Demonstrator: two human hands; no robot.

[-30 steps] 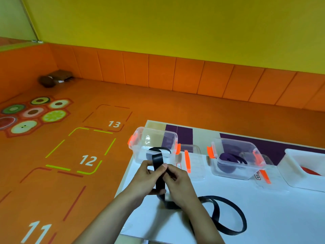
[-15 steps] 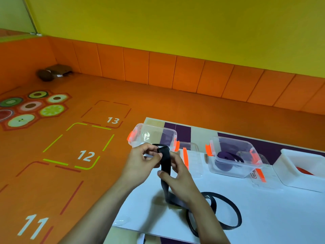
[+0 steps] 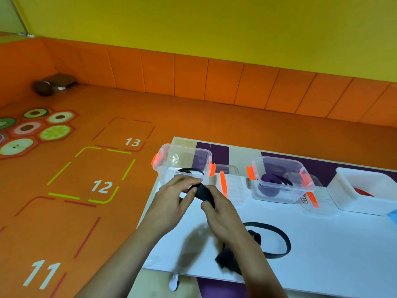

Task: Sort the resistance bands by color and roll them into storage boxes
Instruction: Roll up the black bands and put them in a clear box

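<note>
Both hands hold a black resistance band [image 3: 205,192] just in front of the left clear box [image 3: 171,155]. My left hand [image 3: 171,196] pinches its rolled end, while my right hand [image 3: 221,214] grips it from the right. The rest of the black band trails as a loop [image 3: 281,237] on the white board [image 3: 322,244]. Another black band lies inside the left box. A second clear box [image 3: 300,190] to the right holds a rolled purple band [image 3: 270,179]. Farther right a white bin [image 3: 348,196] contains something red.
Clear lids with orange clips [image 3: 227,186] lie between the boxes. The board's left edge drops to an orange floor with numbered squares [image 3: 101,187]. A blue item [image 3: 393,214] shows at the right edge. A brown object [image 3: 43,88] sits in the far corner.
The hands have lowered slightly and turned the band's end over, so more of it is rolled. The loose loop on the board has grown smaller and shifted towards the hands.
</note>
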